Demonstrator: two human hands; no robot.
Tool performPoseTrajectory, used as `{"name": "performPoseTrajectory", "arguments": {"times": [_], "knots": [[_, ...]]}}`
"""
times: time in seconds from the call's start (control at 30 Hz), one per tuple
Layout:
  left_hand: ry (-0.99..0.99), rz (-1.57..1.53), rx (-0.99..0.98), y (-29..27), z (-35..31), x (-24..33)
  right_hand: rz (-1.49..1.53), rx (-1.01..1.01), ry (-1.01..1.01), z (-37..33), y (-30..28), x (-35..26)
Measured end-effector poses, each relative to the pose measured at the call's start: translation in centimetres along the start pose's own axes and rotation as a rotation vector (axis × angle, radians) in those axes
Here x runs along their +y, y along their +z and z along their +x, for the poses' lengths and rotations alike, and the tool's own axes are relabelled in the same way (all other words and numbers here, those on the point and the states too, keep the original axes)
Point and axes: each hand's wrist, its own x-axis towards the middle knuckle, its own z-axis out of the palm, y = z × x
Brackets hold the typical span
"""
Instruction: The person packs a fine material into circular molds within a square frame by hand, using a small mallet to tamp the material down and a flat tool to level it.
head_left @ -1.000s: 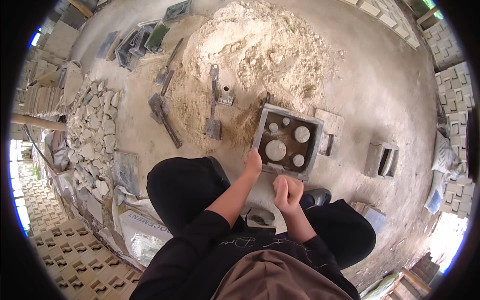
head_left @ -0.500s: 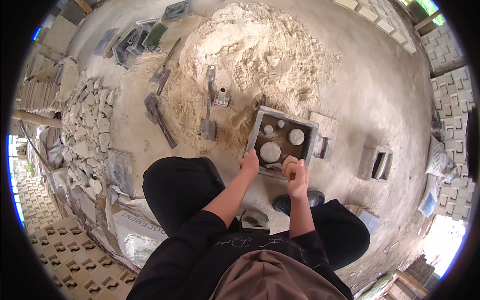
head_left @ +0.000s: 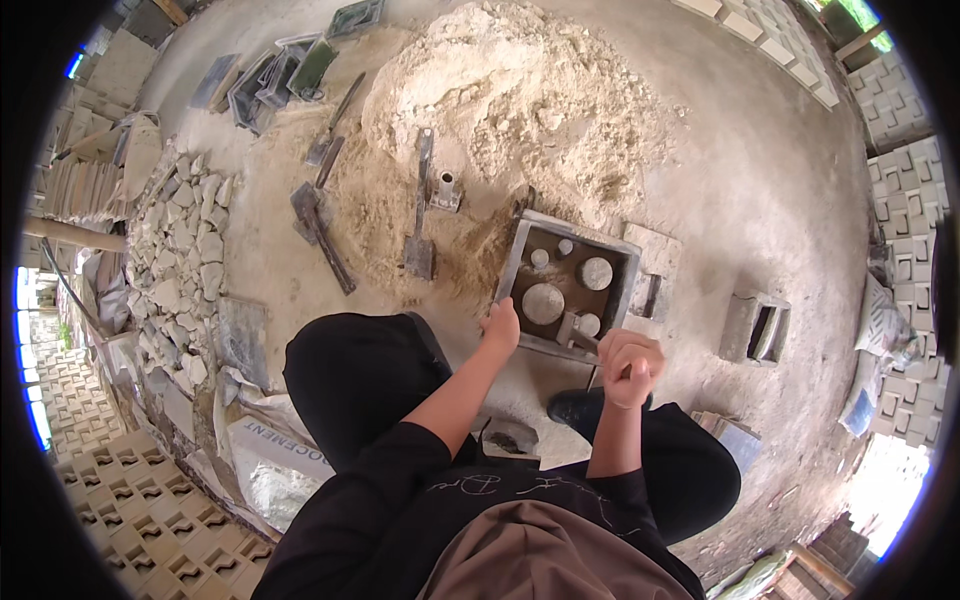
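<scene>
A square grey mould box (head_left: 632, 290) stands on the ground in front of my knees. Inside its dark bed are several pale round discs of different sizes, the widest disc (head_left: 543, 304) left of centre. My left hand (head_left: 502, 325) is closed on the box's near left corner. At the near right corner, my right hand (head_left: 631, 365) is a fist round the handle of a short tool (head_left: 573, 331). The tool's blocky head lies over the near edge, beside a small disc (head_left: 588, 325); its exact kind is unclear.
Beyond the box rises a heap of pale powder (head_left: 520, 90). A shovel-like tool (head_left: 419, 250), a small block with an upright tube (head_left: 445, 190) and a hammer (head_left: 315, 225) lie to the left. A hollow block (head_left: 755, 327) stands at right; rubble (head_left: 185, 270) lies far left.
My right hand has moved right, from the middle of the box's near edge to its near right corner. The tool's head and a small disc beside it now show. My left hand stays put.
</scene>
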Motion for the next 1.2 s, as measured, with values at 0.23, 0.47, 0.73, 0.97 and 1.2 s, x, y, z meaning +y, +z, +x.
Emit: {"name": "performPoseTrajectory", "arguments": {"times": [0.23, 0.47, 0.73, 0.97, 1.2], "knots": [[0.309, 0.446, 0.020, -0.5, 0.7, -1.6, -0.155, -0.058, 0.173, -1.2, 0.2, 2.9], [0.082, 0.097, 0.031, -0.2, -0.8, -0.2, -0.132, -0.044, 0.158, -0.8, 0.5, 1.8], [0.170, 0.226, -0.142, -1.4, 0.5, -1.0, -0.046, -0.040, 0.154, -1.0, 0.5, 1.4], [-0.004, 0.055, -0.021, -1.2, 0.9, -0.6, -0.022, 0.059, 0.268, -1.5, 0.6, 3.7], [0.007, 0.114, -0.106, -1.2, -1.4, 0.9, -0.077, 0.178, 0.187, -1.1, 0.7, 2.5]]}}
